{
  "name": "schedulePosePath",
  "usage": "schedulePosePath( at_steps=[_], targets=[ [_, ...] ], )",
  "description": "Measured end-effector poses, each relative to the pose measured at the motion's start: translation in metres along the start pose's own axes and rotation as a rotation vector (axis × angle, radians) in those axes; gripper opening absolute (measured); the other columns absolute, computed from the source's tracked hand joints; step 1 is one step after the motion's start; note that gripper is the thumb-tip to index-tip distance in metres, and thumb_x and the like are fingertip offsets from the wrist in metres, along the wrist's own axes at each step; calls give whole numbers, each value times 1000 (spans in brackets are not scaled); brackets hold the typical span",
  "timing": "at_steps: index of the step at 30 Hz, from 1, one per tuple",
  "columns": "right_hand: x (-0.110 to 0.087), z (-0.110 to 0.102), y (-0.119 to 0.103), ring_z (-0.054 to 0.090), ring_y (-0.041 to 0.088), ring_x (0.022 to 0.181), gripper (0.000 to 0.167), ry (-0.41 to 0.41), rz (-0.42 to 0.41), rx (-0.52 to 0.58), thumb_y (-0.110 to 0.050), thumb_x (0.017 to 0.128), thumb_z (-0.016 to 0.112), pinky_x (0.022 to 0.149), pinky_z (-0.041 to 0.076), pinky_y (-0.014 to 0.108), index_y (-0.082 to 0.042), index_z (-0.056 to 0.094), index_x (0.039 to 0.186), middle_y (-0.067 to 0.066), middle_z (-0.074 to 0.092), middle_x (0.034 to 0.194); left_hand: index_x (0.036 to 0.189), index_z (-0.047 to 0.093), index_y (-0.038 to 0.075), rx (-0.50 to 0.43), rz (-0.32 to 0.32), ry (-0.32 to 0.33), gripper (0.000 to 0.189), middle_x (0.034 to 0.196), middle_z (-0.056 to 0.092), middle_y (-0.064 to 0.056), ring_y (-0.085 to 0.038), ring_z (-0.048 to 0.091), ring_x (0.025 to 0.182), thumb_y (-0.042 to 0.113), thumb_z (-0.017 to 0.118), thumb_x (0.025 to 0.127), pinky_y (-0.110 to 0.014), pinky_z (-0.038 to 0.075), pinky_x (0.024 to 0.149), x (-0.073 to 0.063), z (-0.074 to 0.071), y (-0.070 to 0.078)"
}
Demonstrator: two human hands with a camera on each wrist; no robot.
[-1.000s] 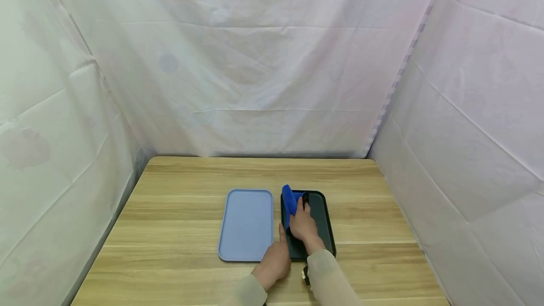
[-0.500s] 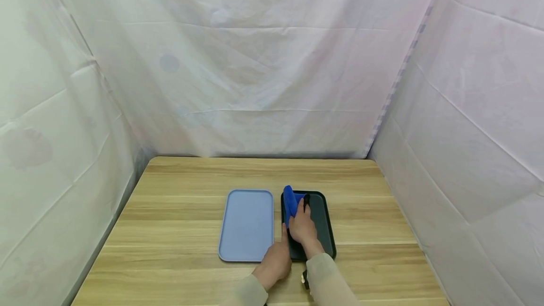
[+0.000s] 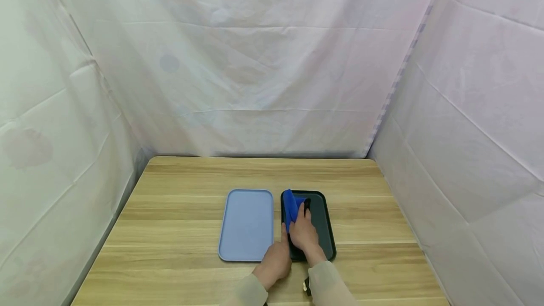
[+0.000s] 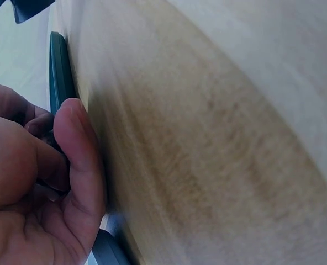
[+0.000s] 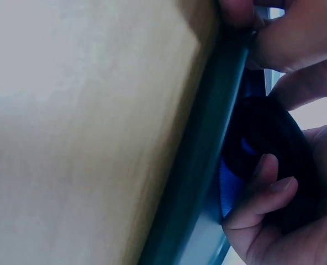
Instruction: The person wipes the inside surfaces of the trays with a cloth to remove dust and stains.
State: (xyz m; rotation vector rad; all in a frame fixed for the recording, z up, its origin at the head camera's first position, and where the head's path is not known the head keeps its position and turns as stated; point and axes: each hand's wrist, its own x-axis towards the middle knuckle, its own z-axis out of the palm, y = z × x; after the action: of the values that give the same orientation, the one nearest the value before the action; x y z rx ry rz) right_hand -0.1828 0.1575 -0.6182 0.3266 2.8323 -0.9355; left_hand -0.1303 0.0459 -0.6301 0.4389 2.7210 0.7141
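Note:
On a dark green tray (image 3: pixel 321 214) lies a folded, cloth-like blue piece (image 3: pixel 291 203), its far end lying over the tray's upper left rim. Attached to or beside it is a black looped part (image 5: pixel 257 118), with blue showing through its hole. My right hand (image 3: pixel 303 231) grips that black part with curled fingers, index finger along it. At the tray's left edge, my left hand (image 3: pixel 277 259) holds its index finger out straight against the rim, near the blue piece's lower end. Its other fingers are curled, and I cannot tell whether they grip the rim.
A light blue tray (image 3: pixel 246 228) lies just left of the dark one, by my left hand. Both rest on a wood-grain table (image 3: pixel 170 230). White sheeting (image 3: pixel 272 70) hangs behind and at both sides. A small black item (image 3: pixel 307 286) shows beside the right cuff.
The blue piece and the black part have slid a little toward me with my right hand; the blue far end sits lower. My left hand and both trays have stayed put.

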Motion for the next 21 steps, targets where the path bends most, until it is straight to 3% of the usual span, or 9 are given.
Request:
schedulePosePath(
  at_steps=[15,21],
  targets=[
    [-19,1,5,68,48,96,76,5,-8,18,-20,103,57,73,55,57,-2,17,165,32,26,164,163,13,-6,-43,2,-2,90,56,53,-3,-14,50,47,0,66,91,-29,44,49,1,2,-2],
    [-25,1,6,68,51,97,76,16,-17,23,-19,103,58,74,55,59,-1,17,165,33,27,164,162,13,-7,-17,10,9,87,57,53,-3,-13,50,48,0,65,92,-28,44,50,0,-1,-2]
  ],
)
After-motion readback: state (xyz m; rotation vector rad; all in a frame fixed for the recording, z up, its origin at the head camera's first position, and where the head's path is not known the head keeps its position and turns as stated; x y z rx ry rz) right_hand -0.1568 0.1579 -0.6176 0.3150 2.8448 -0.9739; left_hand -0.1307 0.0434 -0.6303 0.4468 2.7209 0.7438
